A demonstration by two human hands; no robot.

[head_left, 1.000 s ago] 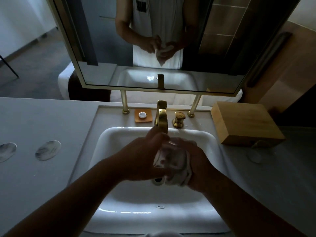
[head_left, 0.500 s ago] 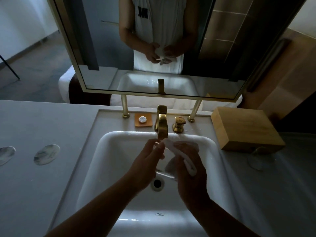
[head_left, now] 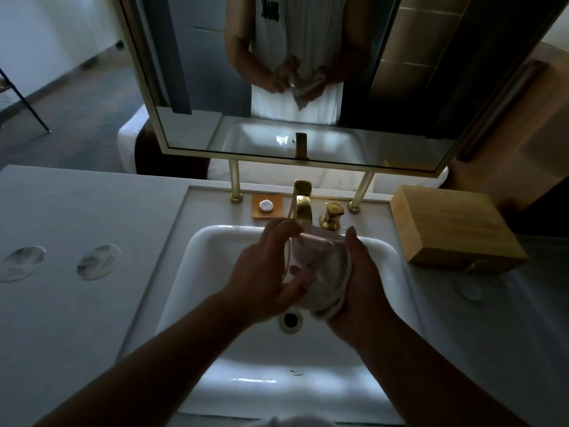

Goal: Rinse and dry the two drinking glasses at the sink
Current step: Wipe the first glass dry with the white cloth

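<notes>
From my remote seat I see both forearms reaching in over the white sink (head_left: 191, 272); the left hand (head_left: 264, 282) curls its fingers round a clear drinking glass (head_left: 300, 257), thumb low on the near side, and the right hand (head_left: 360, 291) cups a pale cloth (head_left: 326, 285) wrapped against the glass's right side, gripping both; the glass hangs above the basin, just this side of the gold faucet (head_left: 301, 201), lying roughly on its side with its long axis running left to right, though I cannot tell for sure which end is the mouth, since the cloth hides much of it; below the hands sits the drain (head_left: 290, 320); the hands block the faucet's spout end; behind, a gold handle (head_left: 331, 214) stands right of the faucet and an orange soap dish (head_left: 267, 206) with a small round soap lies left of it; a wooden box (head_left: 455, 226) rests on the grey counter (head_left: 77, 211) to the right; two round marbled coasters (head_left: 98, 262) lie well left of the sink; a gold-framed mirror (head_left: 295, 87) stands on posts beyond, reflecting the person's torso and hands; the room is dim.
</notes>
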